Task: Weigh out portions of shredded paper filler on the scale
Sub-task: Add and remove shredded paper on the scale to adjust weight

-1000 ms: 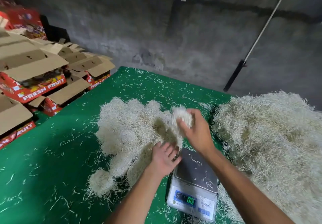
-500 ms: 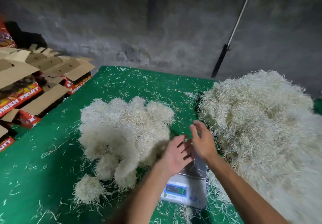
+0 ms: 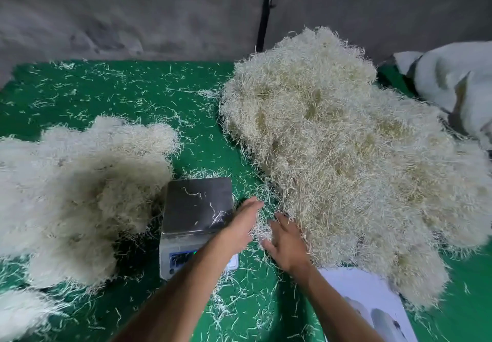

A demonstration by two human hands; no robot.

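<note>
A green table (image 3: 127, 96) strewn with paper strands holds a scale (image 3: 198, 213) between two heaps: weighed portions (image 3: 80, 187) left, the large shredded paper pile (image 3: 346, 155) right. Both hands are open, left hand (image 3: 241, 225) beside the scale's nearly bare platform, right hand (image 3: 287, 245) touching the big pile's near edge. White sheets (image 3: 372, 304) lie at the front right.

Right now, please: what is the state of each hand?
Left hand: open, holds nothing, reaching over the scale corner.
Right hand: open, holds nothing, at the edge of the big paper pile.
</note>
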